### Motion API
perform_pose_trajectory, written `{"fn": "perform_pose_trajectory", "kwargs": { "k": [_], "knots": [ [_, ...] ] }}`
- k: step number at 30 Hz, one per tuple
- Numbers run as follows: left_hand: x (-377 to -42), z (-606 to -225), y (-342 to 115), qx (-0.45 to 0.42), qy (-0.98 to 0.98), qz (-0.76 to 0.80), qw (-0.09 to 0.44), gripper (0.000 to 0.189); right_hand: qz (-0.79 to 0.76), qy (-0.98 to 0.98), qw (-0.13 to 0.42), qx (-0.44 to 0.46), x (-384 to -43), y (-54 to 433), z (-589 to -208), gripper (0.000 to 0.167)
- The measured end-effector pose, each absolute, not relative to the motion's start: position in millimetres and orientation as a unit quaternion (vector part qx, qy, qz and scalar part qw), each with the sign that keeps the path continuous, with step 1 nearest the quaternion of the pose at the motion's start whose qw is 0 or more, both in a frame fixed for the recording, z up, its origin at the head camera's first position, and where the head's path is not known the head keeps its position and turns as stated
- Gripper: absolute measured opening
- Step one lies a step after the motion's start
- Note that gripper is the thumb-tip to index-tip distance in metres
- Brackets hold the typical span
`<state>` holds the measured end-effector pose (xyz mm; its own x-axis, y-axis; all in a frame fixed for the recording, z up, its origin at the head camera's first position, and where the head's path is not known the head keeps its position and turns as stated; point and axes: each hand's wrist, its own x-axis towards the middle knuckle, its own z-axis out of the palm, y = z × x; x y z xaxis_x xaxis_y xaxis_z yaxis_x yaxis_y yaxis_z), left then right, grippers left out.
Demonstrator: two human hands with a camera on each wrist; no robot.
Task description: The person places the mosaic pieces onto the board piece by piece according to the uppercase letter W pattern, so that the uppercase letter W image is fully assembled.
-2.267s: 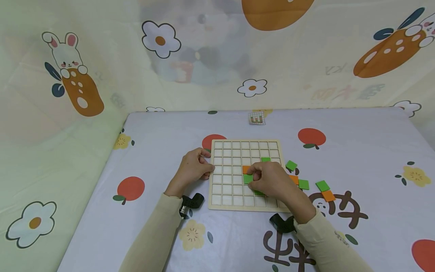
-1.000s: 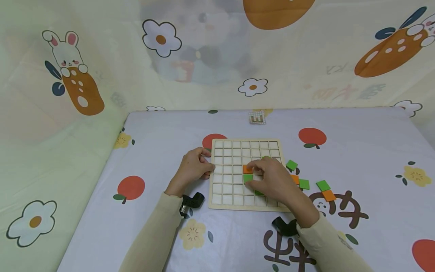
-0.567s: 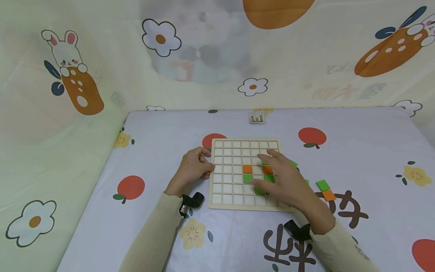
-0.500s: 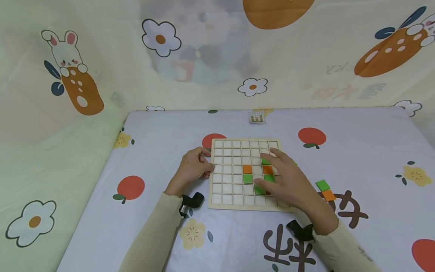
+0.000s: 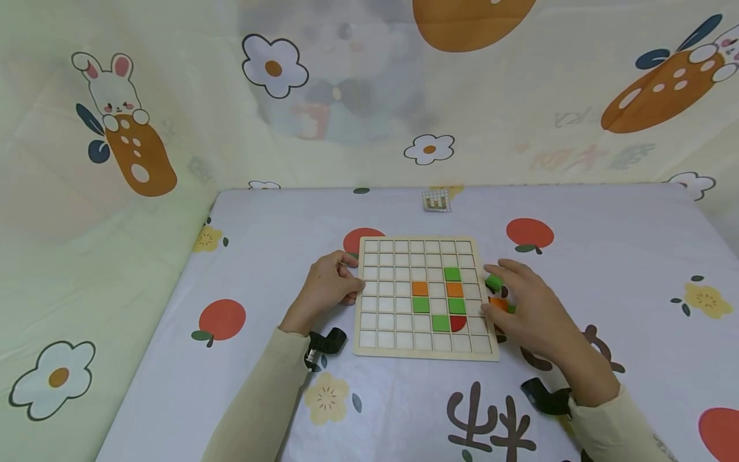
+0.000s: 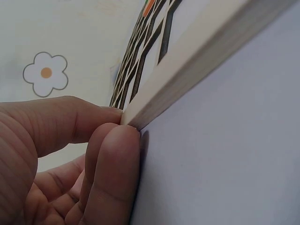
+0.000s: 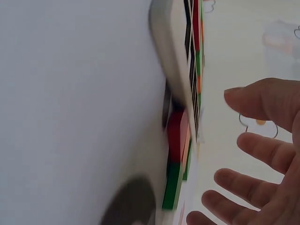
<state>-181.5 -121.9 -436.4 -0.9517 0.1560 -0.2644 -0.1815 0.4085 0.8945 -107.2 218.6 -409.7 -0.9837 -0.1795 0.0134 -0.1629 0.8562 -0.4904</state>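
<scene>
A pale wooden grid board (image 5: 383,321) lies on the table. Several green and orange square tiles sit in its cells, among them an orange tile (image 5: 419,289) and a green tile (image 5: 441,323), plus a red round-cornered tile (image 5: 458,323). My left hand (image 5: 328,281) pinches the board's left edge between thumb and finger, close up in the left wrist view. Past the right edge, my right hand (image 5: 534,311) hovers with fingers spread and nothing held. Beneath it lie a loose green tile (image 5: 494,282) and an orange tile (image 5: 498,303); its palm hides others.
A small card with a grid pattern (image 5: 436,200) lies behind the board near the table's back edge. The printed cloth (image 5: 277,218) covers the table, and a patterned curtain (image 5: 346,167) hangs behind it. Each wrist carries a black camera mount, such as the right one (image 5: 545,396).
My right hand has let go over the board, spread its fingers and moved right to the loose tiles. The tiles it covered on the board now show. My left hand has stayed put.
</scene>
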Motion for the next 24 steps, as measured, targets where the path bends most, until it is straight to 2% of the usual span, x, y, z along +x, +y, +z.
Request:
{"fn": "perform_pose_trajectory", "kwargs": {
  "k": [18, 24],
  "knots": [
    [-180.7, -436.4, -120.9, -0.007, 0.827, 0.541, 0.155, 0.036, -0.244, 0.966, 0.034, -0.081, -104.4, 241.3, -415.4, 0.035],
    [-180.7, -436.3, -121.2, -0.008, 0.829, 0.538, 0.153, 0.036, -0.229, 0.969, 0.044, -0.082, -107.7, 242.1, -416.4, 0.032]
  ]
}}
